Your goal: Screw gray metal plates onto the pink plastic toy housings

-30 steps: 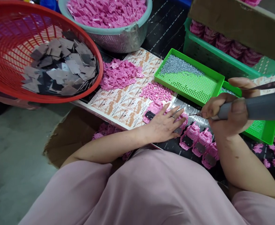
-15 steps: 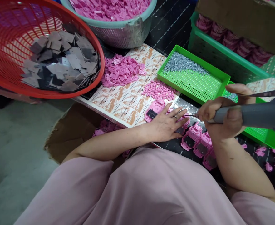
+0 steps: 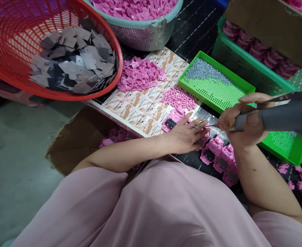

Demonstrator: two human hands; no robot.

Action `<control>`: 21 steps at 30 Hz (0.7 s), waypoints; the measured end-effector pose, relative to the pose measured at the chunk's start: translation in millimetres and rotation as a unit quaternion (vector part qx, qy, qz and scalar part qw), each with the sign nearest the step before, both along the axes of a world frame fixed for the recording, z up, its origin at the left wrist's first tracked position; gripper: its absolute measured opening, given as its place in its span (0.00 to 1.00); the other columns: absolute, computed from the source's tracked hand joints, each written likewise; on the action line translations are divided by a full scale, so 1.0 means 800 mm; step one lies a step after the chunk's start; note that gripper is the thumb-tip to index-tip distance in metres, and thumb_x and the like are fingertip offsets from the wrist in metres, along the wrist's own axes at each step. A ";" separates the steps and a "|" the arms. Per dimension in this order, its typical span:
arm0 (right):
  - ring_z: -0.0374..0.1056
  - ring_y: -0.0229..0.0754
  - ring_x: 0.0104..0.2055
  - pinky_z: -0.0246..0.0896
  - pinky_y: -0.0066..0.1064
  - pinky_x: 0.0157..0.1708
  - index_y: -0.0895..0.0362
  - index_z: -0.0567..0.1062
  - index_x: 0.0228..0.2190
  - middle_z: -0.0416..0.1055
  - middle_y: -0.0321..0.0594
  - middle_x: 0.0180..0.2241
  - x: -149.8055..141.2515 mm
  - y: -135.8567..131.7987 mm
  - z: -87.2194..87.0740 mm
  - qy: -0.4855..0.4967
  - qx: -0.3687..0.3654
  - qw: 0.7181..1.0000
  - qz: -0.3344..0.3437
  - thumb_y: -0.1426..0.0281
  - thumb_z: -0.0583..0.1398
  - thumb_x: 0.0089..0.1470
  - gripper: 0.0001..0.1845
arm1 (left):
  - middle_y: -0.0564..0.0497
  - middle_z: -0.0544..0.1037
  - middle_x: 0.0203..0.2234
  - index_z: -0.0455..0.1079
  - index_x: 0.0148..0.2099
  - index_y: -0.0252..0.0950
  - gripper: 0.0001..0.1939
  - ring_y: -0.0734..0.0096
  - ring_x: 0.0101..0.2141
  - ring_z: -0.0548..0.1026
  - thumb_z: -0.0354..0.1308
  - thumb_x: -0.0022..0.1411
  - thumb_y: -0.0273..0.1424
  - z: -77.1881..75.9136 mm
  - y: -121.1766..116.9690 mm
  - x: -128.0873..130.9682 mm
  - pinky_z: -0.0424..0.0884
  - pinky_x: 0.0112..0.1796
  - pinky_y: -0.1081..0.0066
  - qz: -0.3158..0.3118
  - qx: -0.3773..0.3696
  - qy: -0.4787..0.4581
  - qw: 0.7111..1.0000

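Note:
My left hand [image 3: 188, 136] lies with spread fingers over pink plastic housings, mostly covering the one beneath it. My right hand [image 3: 239, 125] is wrapped round a grey electric screwdriver [image 3: 287, 115], held almost level. Its thin bit points left and meets the work by my left fingertips; the exact contact point is hidden. One pink housing [image 3: 176, 116] with a black plate shows just beyond my left wrist. More pink housings [image 3: 212, 149] with dark plates stand in a row between my two hands, on the black table surface.
A red basket [image 3: 118, 73] holds grey metal plates. Small pink pegs [image 3: 179, 98] and a heap of pink parts [image 3: 139, 73] lie on the patterned board [image 3: 130, 109]. Green trays [image 3: 199, 87] hold screws. A pale green basket [image 3: 143, 32] and green crate [image 3: 217, 44] hold pink pieces.
The whole view has shifted slightly, so the surroundings sit a little to the right. My hands and the screwdriver keep nearly the same position relative to the housings.

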State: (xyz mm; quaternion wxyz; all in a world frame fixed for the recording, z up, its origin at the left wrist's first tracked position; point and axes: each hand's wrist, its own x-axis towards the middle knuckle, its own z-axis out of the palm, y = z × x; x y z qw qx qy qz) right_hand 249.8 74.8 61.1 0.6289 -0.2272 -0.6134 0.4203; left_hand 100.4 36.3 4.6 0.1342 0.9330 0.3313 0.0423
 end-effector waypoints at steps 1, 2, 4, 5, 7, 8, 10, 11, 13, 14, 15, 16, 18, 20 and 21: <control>0.51 0.34 0.09 0.49 0.29 0.06 0.49 0.77 0.36 0.57 0.27 0.12 -0.001 0.000 0.001 0.002 -0.003 1.000 0.000 0.63 0.64 0.51 0.09 | 0.45 0.55 0.67 0.56 0.67 0.38 0.32 0.57 0.67 0.51 0.51 0.67 0.47 0.000 0.000 0.000 0.41 0.65 0.48 0.000 -0.002 -0.001 1.000; 0.50 0.34 0.09 0.49 0.29 0.06 0.50 0.77 0.36 0.57 0.27 0.12 -0.001 0.000 0.002 0.005 -0.005 1.000 0.002 0.63 0.64 0.50 0.09 | 0.45 0.55 0.67 0.55 0.67 0.37 0.32 0.57 0.67 0.51 0.51 0.67 0.47 0.000 -0.001 0.000 0.41 0.65 0.47 0.000 -0.003 -0.002 1.000; 0.51 0.34 0.09 0.49 0.29 0.06 0.50 0.77 0.36 0.57 0.27 0.12 -0.002 0.001 0.002 0.007 -0.011 1.000 0.009 0.64 0.64 0.51 0.09 | 0.45 0.55 0.67 0.55 0.68 0.37 0.33 0.56 0.67 0.50 0.52 0.67 0.48 -0.001 0.000 0.000 0.41 0.65 0.47 0.001 -0.008 -0.001 1.000; 0.51 0.34 0.09 0.49 0.29 0.06 0.50 0.77 0.36 0.58 0.27 0.12 -0.002 0.001 0.002 0.006 -0.010 1.000 0.015 0.64 0.63 0.51 0.09 | 0.45 0.55 0.67 0.55 0.67 0.38 0.33 0.55 0.67 0.50 0.52 0.66 0.48 -0.002 0.000 0.000 0.41 0.65 0.47 0.002 -0.010 -0.001 1.000; 0.51 0.34 0.09 0.48 0.29 0.06 0.49 0.77 0.37 0.59 0.27 0.12 -0.002 0.003 0.001 -0.003 -0.008 0.999 0.031 0.64 0.63 0.52 0.09 | 0.46 0.56 0.67 0.57 0.67 0.40 0.33 0.53 0.67 0.51 0.52 0.66 0.49 -0.003 0.001 0.000 0.42 0.64 0.46 0.004 -0.011 -0.002 1.000; 0.51 0.34 0.09 0.49 0.29 0.06 0.49 0.76 0.38 0.59 0.27 0.12 -0.001 0.004 0.001 -0.012 -0.011 0.999 0.039 0.64 0.63 0.52 0.09 | 0.47 0.56 0.66 0.57 0.67 0.40 0.33 0.52 0.66 0.51 0.52 0.66 0.49 -0.003 0.002 0.000 0.43 0.64 0.45 0.005 -0.011 -0.002 1.000; 0.52 0.34 0.09 0.50 0.28 0.07 0.48 0.76 0.41 0.59 0.26 0.12 0.000 0.006 0.001 -0.024 -0.022 0.998 0.047 0.63 0.63 0.53 0.12 | 0.46 0.58 0.66 0.57 0.67 0.41 0.33 0.51 0.66 0.52 0.52 0.65 0.50 -0.004 0.003 -0.001 0.44 0.64 0.44 0.008 -0.009 -0.003 1.000; 0.53 0.34 0.09 0.50 0.28 0.07 0.48 0.75 0.42 0.59 0.26 0.12 0.002 0.006 0.001 -0.026 -0.026 0.998 0.045 0.63 0.63 0.53 0.13 | 0.46 0.58 0.66 0.57 0.67 0.40 0.33 0.50 0.66 0.52 0.52 0.65 0.50 -0.004 0.003 -0.001 0.44 0.63 0.43 0.008 -0.006 -0.005 1.000; 0.53 0.34 0.09 0.50 0.28 0.07 0.49 0.75 0.43 0.60 0.26 0.12 0.005 0.004 0.004 -0.024 -0.026 0.999 0.027 0.61 0.63 0.52 0.15 | 0.45 0.57 0.66 0.56 0.67 0.40 0.34 0.49 0.66 0.52 0.53 0.65 0.49 -0.004 0.003 -0.002 0.45 0.63 0.42 0.005 0.002 -0.009 1.000; 0.53 0.34 0.09 0.50 0.28 0.07 0.49 0.75 0.43 0.60 0.26 0.12 0.006 0.003 0.006 -0.019 -0.020 1.000 0.011 0.60 0.63 0.52 0.15 | 0.44 0.57 0.66 0.55 0.67 0.39 0.34 0.49 0.66 0.52 0.54 0.65 0.48 -0.004 0.002 -0.002 0.44 0.63 0.42 0.003 0.006 -0.011 1.000; 0.53 0.34 0.09 0.50 0.28 0.07 0.49 0.75 0.42 0.60 0.26 0.12 0.008 0.001 0.008 -0.015 -0.013 1.000 -0.002 0.60 0.63 0.52 0.15 | 0.44 0.57 0.66 0.55 0.68 0.39 0.34 0.49 0.66 0.52 0.54 0.65 0.48 -0.003 0.002 -0.002 0.44 0.63 0.42 0.002 0.008 -0.013 1.000; 0.53 0.34 0.09 0.51 0.29 0.08 0.49 0.76 0.42 0.60 0.27 0.12 0.009 -0.001 0.010 -0.012 -0.009 1.000 -0.013 0.60 0.63 0.52 0.15 | 0.44 0.57 0.66 0.55 0.68 0.39 0.34 0.50 0.66 0.52 0.54 0.65 0.48 -0.003 0.002 -0.002 0.44 0.63 0.42 0.001 0.008 -0.014 1.000; 0.53 0.35 0.10 0.52 0.29 0.08 0.49 0.76 0.42 0.60 0.28 0.13 0.009 -0.005 0.014 -0.005 -0.004 1.000 -0.023 0.61 0.62 0.52 0.14 | 0.44 0.57 0.66 0.55 0.67 0.38 0.34 0.50 0.66 0.52 0.53 0.65 0.48 -0.003 0.001 -0.002 0.43 0.63 0.43 0.004 0.004 -0.012 1.000; 0.53 0.35 0.10 0.51 0.30 0.08 0.50 0.76 0.42 0.59 0.28 0.13 0.008 -0.008 0.015 -0.001 -0.006 1.000 -0.023 0.62 0.63 0.53 0.13 | 0.44 0.57 0.66 0.56 0.67 0.38 0.33 0.50 0.66 0.53 0.52 0.66 0.49 -0.003 0.002 -0.002 0.42 0.63 0.42 0.006 0.000 -0.010 1.000; 0.53 0.35 0.10 0.50 0.30 0.08 0.50 0.76 0.42 0.58 0.28 0.12 0.007 -0.008 0.014 0.003 -0.007 1.000 -0.022 0.62 0.63 0.52 0.13 | 0.44 0.57 0.66 0.56 0.67 0.37 0.33 0.49 0.66 0.53 0.51 0.66 0.48 -0.002 0.002 -0.002 0.42 0.63 0.42 0.005 -0.001 -0.010 1.000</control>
